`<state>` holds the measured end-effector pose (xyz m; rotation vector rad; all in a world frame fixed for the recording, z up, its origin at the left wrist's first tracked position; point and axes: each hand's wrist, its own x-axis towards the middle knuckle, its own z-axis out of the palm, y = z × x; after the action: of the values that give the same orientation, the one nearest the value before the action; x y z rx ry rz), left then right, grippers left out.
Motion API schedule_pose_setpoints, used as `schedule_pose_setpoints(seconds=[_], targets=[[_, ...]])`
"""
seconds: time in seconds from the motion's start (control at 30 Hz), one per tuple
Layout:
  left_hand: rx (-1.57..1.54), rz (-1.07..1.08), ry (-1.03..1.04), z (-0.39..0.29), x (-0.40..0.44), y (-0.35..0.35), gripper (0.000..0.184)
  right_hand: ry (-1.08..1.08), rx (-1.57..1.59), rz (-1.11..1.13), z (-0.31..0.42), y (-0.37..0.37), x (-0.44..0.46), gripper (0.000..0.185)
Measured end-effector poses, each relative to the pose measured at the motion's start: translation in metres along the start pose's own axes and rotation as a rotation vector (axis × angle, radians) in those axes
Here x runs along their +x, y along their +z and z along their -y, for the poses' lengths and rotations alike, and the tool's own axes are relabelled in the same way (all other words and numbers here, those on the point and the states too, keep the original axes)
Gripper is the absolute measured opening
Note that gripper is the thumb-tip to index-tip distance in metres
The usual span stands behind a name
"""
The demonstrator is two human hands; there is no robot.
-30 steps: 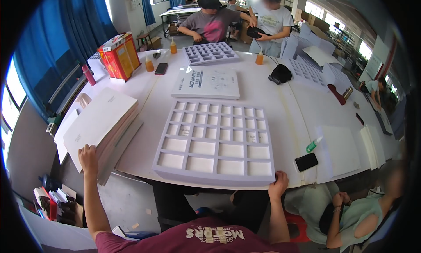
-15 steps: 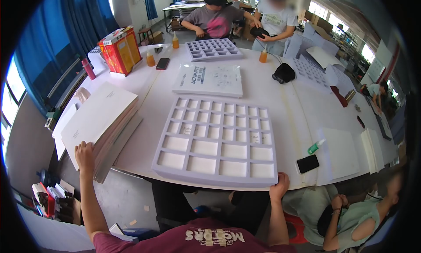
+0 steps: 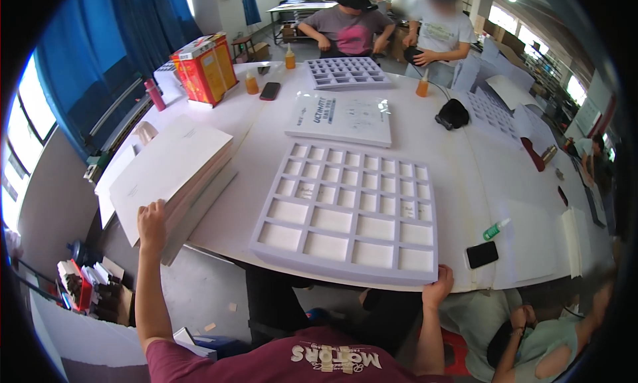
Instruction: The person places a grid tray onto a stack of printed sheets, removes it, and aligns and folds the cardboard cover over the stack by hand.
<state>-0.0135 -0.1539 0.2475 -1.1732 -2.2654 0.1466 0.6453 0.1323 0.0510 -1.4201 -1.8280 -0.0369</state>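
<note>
Nearest, R hand (image 3: 438,287) is touching the near R corner of the white grid tray (image 3: 339,266), fingers bending; can't tell if they're gripping. L hand (image 3: 151,225), well L of tray, is touching the near edge of a paper stack (image 3: 176,157), fingers curling there; can't tell if it's pinching any sheets, as the thumb's hidden. Tray itself is lying flat on the white table (image 3: 458,203), at its near edge, w/ larger cells facing the wearer & smaller ones beyond; faint lettering is showing in a few small cells. Stack is slanting, L of tray, its near part overhanging the table. A co-worker (image 3: 538,356) is sitting nr R of tray, hands together. Just R of tray, a blk phone (image 3: 482,255) is lying, w/ a green bottle (image 3: 492,231) beyond it. Straight behind tray, a flat box (image 3: 340,119) marked ULTIMATE is lying; a blk pouch (image 3: 452,114) is sitting behind-R. Far L of tray, a red/yellow carton (image 3: 205,71) is standing. Far behind tray, a 2nd grid tray (image 3: 349,85) is lying, & a person in a white shirt (image 3: 442,37) is holding something blk.
</note>
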Motion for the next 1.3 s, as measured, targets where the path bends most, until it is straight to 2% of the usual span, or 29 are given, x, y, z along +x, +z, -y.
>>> schedule_pose_setpoints(seconds=[0.1, 0.2, 0.3, 0.37, 0.4, 0.43, 0.5, 0.57, 0.67, 0.77, 0.8, 0.9, 0.93, 1.0, 1.1, 1.2, 1.23, 1.3], targets=[[-0.165, -0.01, 0.026, 0.012, 0.001, -0.009, 0.019, 0.03, 0.001, 0.0, 0.003, 0.0, -0.001, 0.026], [-0.308, 0.111, -0.031, 0.018, 0.01, -0.028, 0.013, 0.024, -0.002, 0.0, 0.002, 0.0, -0.001, 0.025], [-0.162, 0.075, -0.138, 0.029, 0.022, -0.029, 0.011, 0.03, -0.002, -0.004, 0.002, -0.001, -0.001, 0.023], [0.031, -0.146, -0.136, 0.026, 0.032, -0.038, 0.014, -0.007, 0.004, -0.007, -0.003, 0.002, -0.001, 0.022], [0.078, -0.317, -0.062, 0.029, 0.032, -0.031, 0.014, 0.004, 0.005, -0.016, -0.002, 0.002, -0.001, 0.019], [0.168, -0.325, -0.093, 0.016, 0.028, -0.042, 0.015, 0.007, 0.02, -0.003, -0.002, 0.001, -0.001, 0.018], [0.199, -0.37, 0.003, -0.017, 0.017, -0.051, 0.013, 0.011, 0.047, 0.007, 0.003, 0.001, 0.001, 0.018], [0.178, -0.291, 0.047, -0.046, 0.004, -0.054, 0.01, 0.01, 0.073, 0.008, 0.008, -0.002, 0.003, 0.018], [0.086, -0.223, 0.004, -0.064, -0.02, -0.035, 0.015, -0.001, 0.043, 0.009, 0.008, -0.002, 0.003, 0.019], [-0.224, -0.246, -0.125, -0.063, -0.033, -0.045, 0.022, 0.015, 0.064, 0.0, 0.01, -0.001, 0.002, 0.02], [-0.199, -0.427, -0.24, -0.06, -0.041, -0.05, 0.031, 0.012, 0.08, 0.003, 0.008, 0.0, 0.002, 0.02], [-0.048, -0.512, -0.701, -0.024, -0.068, -0.044, 0.037, -0.007, -0.006, -0.04, 0.003, 0.001, 0.002, 0.018], [0.069, -0.527, -0.71, -0.006, -0.086, -0.024, 0.037, -0.015, 0.005, -0.022, 0.003, 0.0, 0.002, 0.017], [-0.326, -0.441, -1.001, 0.011, -0.107, 0.008, 0.035, -0.002, -0.008, -0.048, 0.004, 0.002, 0.001, 0.017], [-1.539, 0.001, -1.364, 0.017, -0.114, -0.004, 0.03, -0.005, 0.006, -0.045, 0.006, 0.001, 0.002, 0.016], [-1.798, -0.24, -1.336, 0.002, -0.104, -0.005, 0.026, -0.001, 0.009, -0.038, 0.009, -0.004, 0.002, 0.013], [-1.923, -0.206, -1.276, -0.006, -0.099, -0.021, 0.022, 0.0, 0.008, -0.036, 0.007, -0.003, 0.001, 0.012], [-2.04, -0.196, -1.325, -0.029, -0.081, -0.053, 0.021, 0.012, 0.023, -0.023, 0.008, -0.006, 0.002, 0.009]])
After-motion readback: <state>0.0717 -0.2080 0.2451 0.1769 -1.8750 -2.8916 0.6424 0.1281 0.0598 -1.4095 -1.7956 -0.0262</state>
